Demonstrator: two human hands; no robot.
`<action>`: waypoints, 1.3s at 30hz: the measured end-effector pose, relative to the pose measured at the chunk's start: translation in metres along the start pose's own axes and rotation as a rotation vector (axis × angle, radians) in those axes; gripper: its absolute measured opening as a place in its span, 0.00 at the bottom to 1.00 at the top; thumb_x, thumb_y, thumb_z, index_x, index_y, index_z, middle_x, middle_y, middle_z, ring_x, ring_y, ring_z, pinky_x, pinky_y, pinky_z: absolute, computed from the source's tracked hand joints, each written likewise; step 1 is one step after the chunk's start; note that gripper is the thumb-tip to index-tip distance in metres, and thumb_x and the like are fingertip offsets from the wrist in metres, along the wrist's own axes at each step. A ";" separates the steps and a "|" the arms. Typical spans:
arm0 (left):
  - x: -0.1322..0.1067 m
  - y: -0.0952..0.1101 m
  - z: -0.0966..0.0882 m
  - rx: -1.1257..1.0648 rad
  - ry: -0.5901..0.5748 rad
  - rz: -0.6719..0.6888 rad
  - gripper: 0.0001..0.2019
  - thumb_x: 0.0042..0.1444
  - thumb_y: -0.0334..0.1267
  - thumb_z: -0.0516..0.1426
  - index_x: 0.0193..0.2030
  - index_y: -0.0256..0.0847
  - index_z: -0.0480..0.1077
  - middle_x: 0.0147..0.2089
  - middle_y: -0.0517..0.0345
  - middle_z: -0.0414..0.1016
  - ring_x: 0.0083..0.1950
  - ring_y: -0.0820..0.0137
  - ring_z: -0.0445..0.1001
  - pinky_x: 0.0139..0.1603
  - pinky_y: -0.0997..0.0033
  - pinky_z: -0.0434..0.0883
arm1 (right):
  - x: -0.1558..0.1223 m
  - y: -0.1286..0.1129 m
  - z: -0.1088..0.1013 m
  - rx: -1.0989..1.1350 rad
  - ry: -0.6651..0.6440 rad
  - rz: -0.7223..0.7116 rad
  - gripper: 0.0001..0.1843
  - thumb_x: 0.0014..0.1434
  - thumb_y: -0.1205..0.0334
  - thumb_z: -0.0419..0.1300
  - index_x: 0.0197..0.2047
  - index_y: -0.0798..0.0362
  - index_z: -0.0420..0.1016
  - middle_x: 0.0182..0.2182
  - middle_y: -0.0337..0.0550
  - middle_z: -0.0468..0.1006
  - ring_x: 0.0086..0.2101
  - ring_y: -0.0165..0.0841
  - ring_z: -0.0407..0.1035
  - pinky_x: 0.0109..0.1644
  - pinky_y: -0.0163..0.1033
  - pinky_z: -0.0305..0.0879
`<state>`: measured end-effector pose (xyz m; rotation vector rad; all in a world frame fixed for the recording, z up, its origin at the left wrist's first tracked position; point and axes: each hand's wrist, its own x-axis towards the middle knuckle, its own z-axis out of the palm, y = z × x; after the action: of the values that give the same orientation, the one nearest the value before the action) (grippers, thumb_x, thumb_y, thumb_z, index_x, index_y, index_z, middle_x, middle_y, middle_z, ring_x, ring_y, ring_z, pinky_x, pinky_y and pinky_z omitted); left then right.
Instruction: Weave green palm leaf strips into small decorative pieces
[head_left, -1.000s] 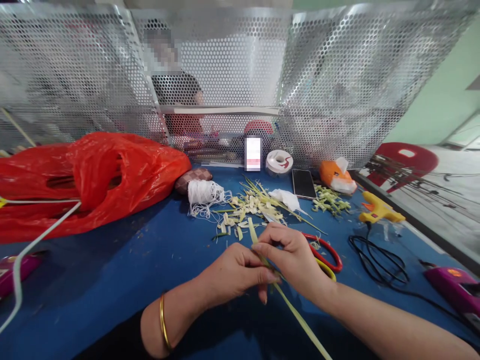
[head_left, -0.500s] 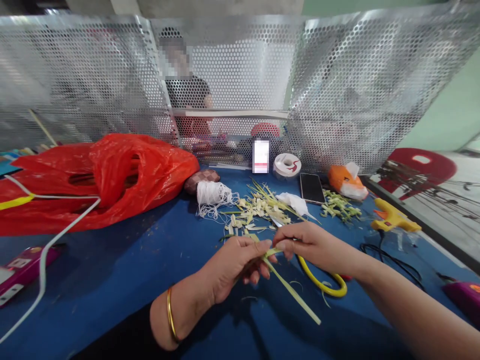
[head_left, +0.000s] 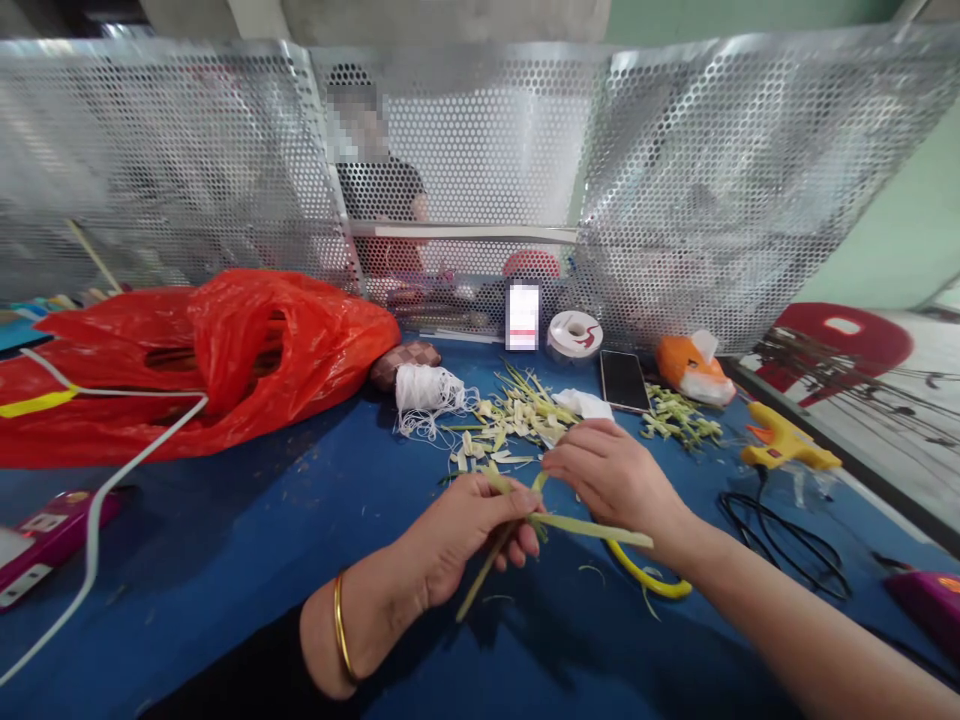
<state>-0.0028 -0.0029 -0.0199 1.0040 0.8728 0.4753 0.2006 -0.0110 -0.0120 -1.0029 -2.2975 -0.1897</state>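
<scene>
My left hand [head_left: 469, 525], a gold bangle on its wrist, is closed around a pale green leaf strip [head_left: 592, 528] just above the blue table [head_left: 225, 560]. One end of the strip sticks out to the right, another end points down and left below the hand. My right hand [head_left: 611, 472] pinches the same strip right beside the left fingers. Yellow-handled scissors [head_left: 651, 580] lie on the table under my right wrist. A heap of cut leaf scraps [head_left: 510, 420] lies just beyond both hands.
A red plastic bag [head_left: 202, 355] fills the left. White thread [head_left: 426, 392], a tape roll [head_left: 574, 333], a phone [head_left: 623, 379], an orange tissue pack [head_left: 694, 366], a yellow glue gun [head_left: 787, 445] with black cord, purple tools at both edges. A perforated metal screen [head_left: 675, 180] with a person behind.
The leaf strip has been bent: its long end, which pointed down-right, now lies level to the right. My right hand has moved up and slightly back over the strip.
</scene>
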 end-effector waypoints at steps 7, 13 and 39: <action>0.003 0.005 -0.004 -0.250 0.107 0.166 0.17 0.51 0.46 0.64 0.42 0.36 0.78 0.37 0.49 0.83 0.42 0.67 0.79 0.47 0.70 0.69 | -0.007 -0.028 -0.018 0.143 0.713 0.405 0.07 0.64 0.69 0.54 0.39 0.49 0.72 0.33 0.42 0.73 0.35 0.35 0.69 0.40 0.41 0.64; 0.001 0.009 0.000 -0.276 0.049 0.350 0.12 0.49 0.33 0.65 0.42 0.37 0.79 0.41 0.51 0.83 0.48 0.67 0.77 0.56 0.68 0.65 | -0.008 -0.060 0.000 0.412 0.060 0.422 0.04 0.62 0.64 0.58 0.35 0.50 0.73 0.33 0.42 0.77 0.35 0.35 0.71 0.39 0.39 0.66; 0.002 0.005 0.003 -0.267 0.135 0.259 0.15 0.46 0.34 0.66 0.43 0.37 0.78 0.31 0.55 0.80 0.35 0.70 0.77 0.43 0.71 0.70 | -0.005 -0.053 0.022 0.573 -0.182 0.551 0.20 0.63 0.55 0.55 0.21 0.51 0.62 0.22 0.38 0.68 0.28 0.32 0.64 0.33 0.37 0.60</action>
<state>0.0004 -0.0007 -0.0158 0.8481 0.7769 0.8653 0.1552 -0.0439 -0.0271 -1.3110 -1.9440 0.7645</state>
